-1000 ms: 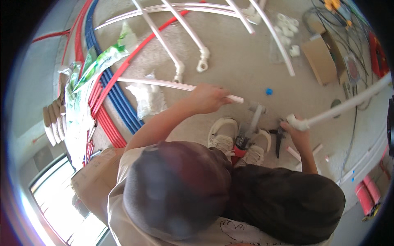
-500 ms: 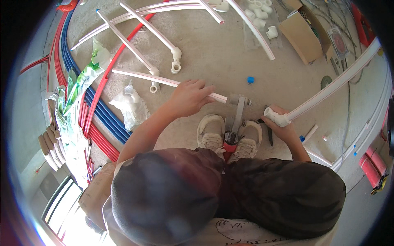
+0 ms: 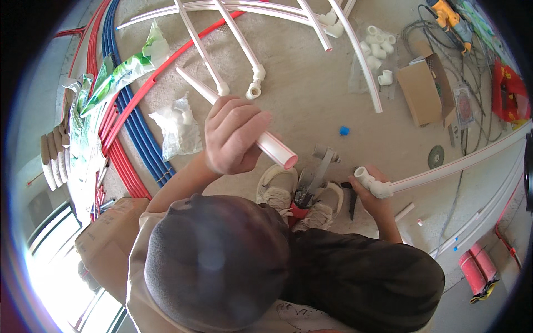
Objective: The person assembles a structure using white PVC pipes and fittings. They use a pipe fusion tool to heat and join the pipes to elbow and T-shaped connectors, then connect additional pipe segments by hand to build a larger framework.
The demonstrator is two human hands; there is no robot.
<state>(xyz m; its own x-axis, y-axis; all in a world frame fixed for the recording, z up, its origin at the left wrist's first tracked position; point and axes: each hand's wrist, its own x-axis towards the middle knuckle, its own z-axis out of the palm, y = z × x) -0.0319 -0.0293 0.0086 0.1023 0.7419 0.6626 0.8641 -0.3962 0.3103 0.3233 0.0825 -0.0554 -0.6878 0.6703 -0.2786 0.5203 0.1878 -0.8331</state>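
Note:
My left hand (image 3: 236,133) is closed around a white plastic pipe with thin red stripes (image 3: 276,149), raised above the floor. The pipe's open end points down and to the right, apart from the heating head of a pipe fusion welder (image 3: 314,180) that stands between my shoes. On the right, my right hand (image 3: 371,200) grips a white elbow fitting (image 3: 372,182), its open mouth tilted up toward the welder side. That fitting sits on the end of a long white pipe (image 3: 444,175) running off to the right.
White pipes (image 3: 239,36), some with fittings, lie ahead. A bag of fittings (image 3: 176,130) and blue and red pipes (image 3: 133,130) are at left. Farther right are loose fittings (image 3: 378,47), a cardboard box (image 3: 420,91), an orange power tool (image 3: 449,22) and a blue cap (image 3: 344,131).
My left hand has lifted its pipe up and back, away from the welder's heating head. The right hand keeps hold of the elbow. The whole view has shifted a little.

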